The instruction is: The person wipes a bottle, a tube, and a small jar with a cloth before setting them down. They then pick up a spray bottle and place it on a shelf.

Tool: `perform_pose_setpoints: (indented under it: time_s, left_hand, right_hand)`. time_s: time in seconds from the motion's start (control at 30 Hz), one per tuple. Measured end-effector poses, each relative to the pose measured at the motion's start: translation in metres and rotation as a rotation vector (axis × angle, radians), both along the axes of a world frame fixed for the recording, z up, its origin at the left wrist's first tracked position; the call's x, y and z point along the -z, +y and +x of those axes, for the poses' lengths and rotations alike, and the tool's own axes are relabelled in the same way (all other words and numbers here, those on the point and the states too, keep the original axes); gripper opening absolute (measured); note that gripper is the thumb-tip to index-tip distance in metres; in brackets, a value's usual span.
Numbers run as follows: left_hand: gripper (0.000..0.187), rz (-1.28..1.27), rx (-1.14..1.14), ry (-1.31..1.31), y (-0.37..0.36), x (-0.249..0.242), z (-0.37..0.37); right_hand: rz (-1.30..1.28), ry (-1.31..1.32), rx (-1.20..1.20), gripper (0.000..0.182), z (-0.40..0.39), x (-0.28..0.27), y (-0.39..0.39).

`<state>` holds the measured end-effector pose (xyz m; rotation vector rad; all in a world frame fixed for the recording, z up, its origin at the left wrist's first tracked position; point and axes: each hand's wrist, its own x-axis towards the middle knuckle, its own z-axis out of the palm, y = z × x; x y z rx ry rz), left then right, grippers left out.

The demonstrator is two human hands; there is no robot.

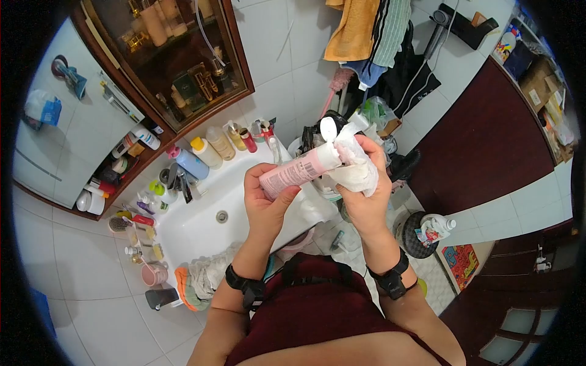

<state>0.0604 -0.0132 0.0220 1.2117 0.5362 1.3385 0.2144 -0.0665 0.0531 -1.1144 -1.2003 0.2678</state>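
Observation:
My left hand (267, 194) is wrapped round a pink bottle (294, 173) with printed text and a barcode. The bottle tilts up to the right, and its white flip cap (328, 128) stands open at the upper end. In my right hand (372, 189) is a crumpled white tissue (354, 163), held against the bottle's neck. Part of the neck is hidden behind the tissue. Both hands are raised over the right end of the white sink (204, 241).
Several bottles (206, 152) line the sink's back ledge beside the faucet (183, 183). Cloths (207, 277) lie at the sink's near left edge. A glass-door cabinet (177, 61) hangs above. Towels (351, 30) hang at the back, and a black stool (418, 235) stands at right.

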Motion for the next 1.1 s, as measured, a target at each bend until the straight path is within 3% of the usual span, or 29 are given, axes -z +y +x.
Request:
perform_pose_setpoints:
  time_s: [0.23,0.33,0.47,0.53,0.57,0.63,0.73,0.83,0.93,1.1]
  left_hand:
    - [0.055,0.226,-0.293,0.238,0.012,0.006,-0.011]
    - [0.051,0.202,-0.201,0.196,0.019,0.004,-0.014]
    - [0.047,-0.138,0.275,-0.223,0.023,0.000,-0.026]
    - [0.056,-0.216,0.427,-0.348,0.011,-0.020,-0.029]
    - [0.064,-0.267,0.355,-0.309,0.007,-0.028,-0.027]
    - [0.068,-0.148,0.485,-0.377,0.000,-0.042,-0.027]
    - [0.075,-0.002,0.655,-0.433,-0.003,-0.053,-0.029]
    - [0.074,0.088,0.768,-0.466,-0.002,-0.057,-0.029]
    - [0.073,0.116,0.819,-0.471,-0.005,-0.060,-0.029]
    - [0.071,0.132,0.854,-0.466,-0.006,-0.060,-0.030]
  right_hand:
    - [-0.115,0.706,-0.347,0.057,-0.006,-0.002,-0.004]
    - [-0.056,0.852,-0.493,0.057,-0.002,-0.001,-0.003]
    - [0.108,1.076,-0.662,0.064,0.010,0.001,-0.013]
    - [0.131,1.119,-0.667,0.048,0.016,0.002,-0.016]
    - [0.103,1.070,-0.626,0.042,0.017,-0.001,-0.017]
    - [0.023,1.048,-0.667,0.038,0.023,0.000,-0.016]
    - [-0.098,0.920,-0.699,0.048,0.021,-0.006,-0.015]
    - [-0.011,0.797,-0.725,0.058,0.015,-0.007,-0.014]
    - [-0.033,0.815,-0.812,0.059,0.019,-0.005,-0.017]
    - [-0.005,0.945,-0.721,0.063,0.007,-0.017,-0.016]
